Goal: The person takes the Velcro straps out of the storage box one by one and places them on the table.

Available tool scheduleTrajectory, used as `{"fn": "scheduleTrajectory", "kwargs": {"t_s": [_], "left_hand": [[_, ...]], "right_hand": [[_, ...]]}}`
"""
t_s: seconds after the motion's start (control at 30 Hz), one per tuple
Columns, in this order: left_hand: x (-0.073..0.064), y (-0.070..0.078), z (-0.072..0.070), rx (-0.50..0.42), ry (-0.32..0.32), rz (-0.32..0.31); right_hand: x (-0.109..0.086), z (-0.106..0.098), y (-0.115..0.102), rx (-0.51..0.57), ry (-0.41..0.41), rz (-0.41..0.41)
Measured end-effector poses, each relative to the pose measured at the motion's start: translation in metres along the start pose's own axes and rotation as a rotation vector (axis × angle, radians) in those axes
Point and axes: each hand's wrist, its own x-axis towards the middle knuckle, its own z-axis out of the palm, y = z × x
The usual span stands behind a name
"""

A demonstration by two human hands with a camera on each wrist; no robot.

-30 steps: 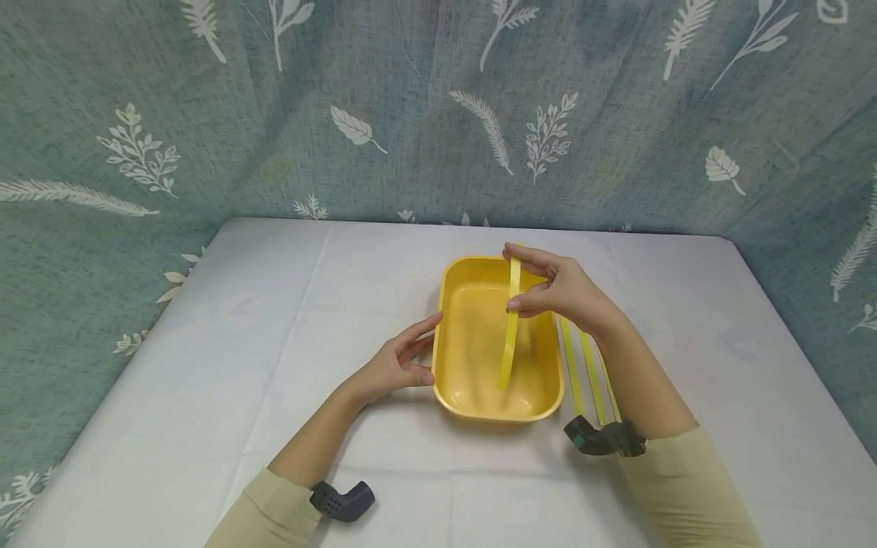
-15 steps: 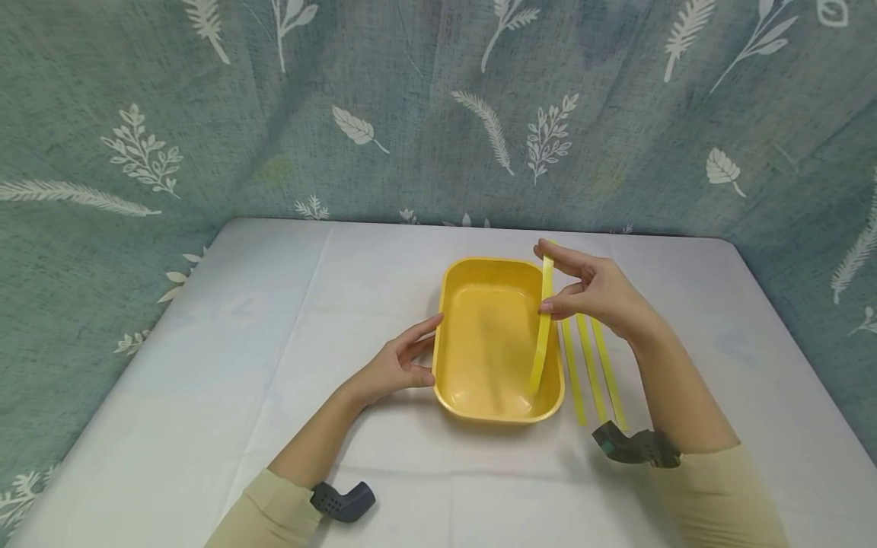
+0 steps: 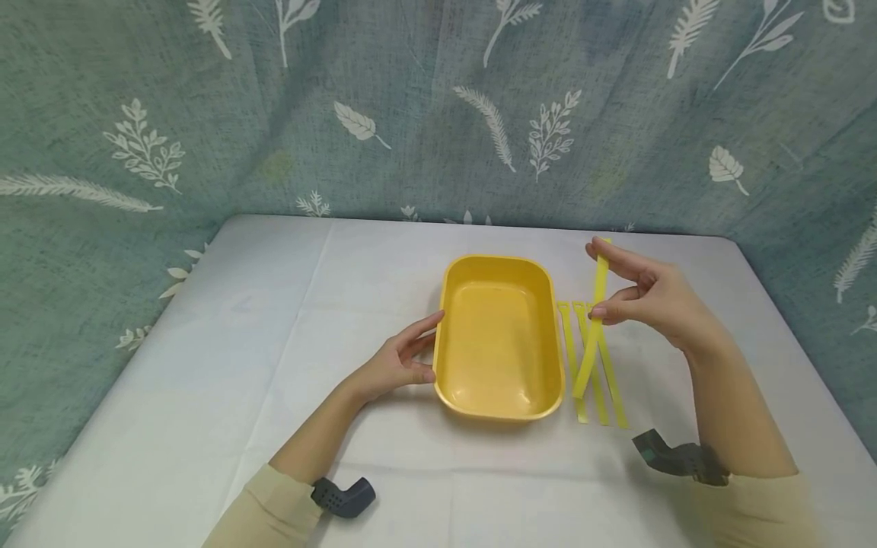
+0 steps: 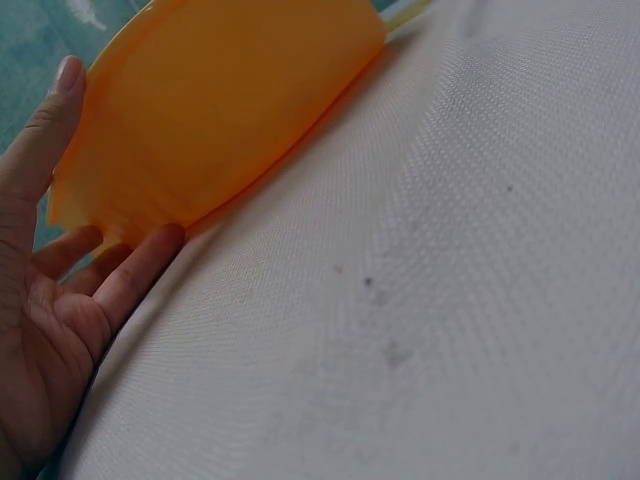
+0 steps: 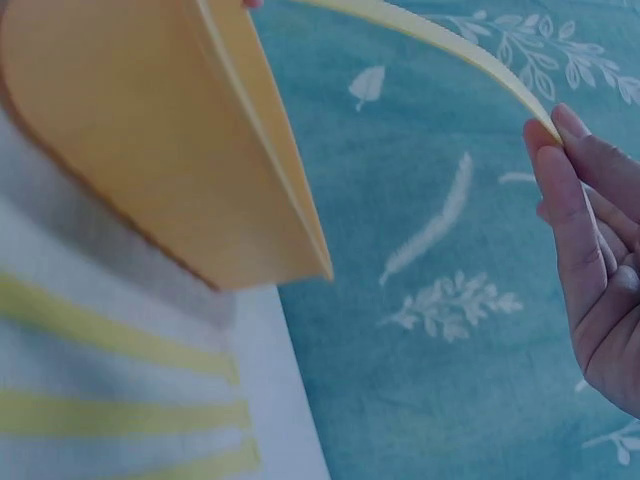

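Note:
My right hand [image 3: 647, 297] pinches a flat yellow strap [image 3: 588, 358] between fingertips and thumb. The strap slants down over the straps on the table, and in the right wrist view it [image 5: 445, 38] bends in a curve away from my fingers. Flat on the table, right of the tub, lie three similar yellow straps [image 3: 613, 388], side by side; small slotted loops show at their far ends. My left hand [image 3: 393, 369] touches the left side of a yellow plastic tub [image 3: 495, 346], fingers and thumb fairly straight. Nothing lies inside the tub.
A white cloth [image 3: 342, 304] covers the table. Behind it hangs a blue-green curtain [image 3: 411, 114] with white leaf prints. A dark device [image 3: 342, 498] sits on the left wrist, and another [image 3: 678, 457] on the right.
My right hand has moved right with its strap, from over the tub to above the straps on the table. The left hand and tub have stayed in place.

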Motion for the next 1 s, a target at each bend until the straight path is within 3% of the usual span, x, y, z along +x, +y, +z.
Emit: {"fn": "scheduleTrajectory", "kwargs": {"t_s": [0.33,0.53,1.0], "left_hand": [[0.000,0.001,-0.002,0.010,0.006,-0.004],[-0.001,0.001,-0.002,0.003,0.005,-0.001],[0.000,0.000,0.000,-0.012,0.001,0.013]], "right_hand": [[-0.020,-0.019,0.013,-0.057,0.037,0.016],[-0.030,-0.025,0.022,-0.142,0.047,0.090],[-0.047,-0.051,0.045,-0.305,-0.044,0.178]]}}
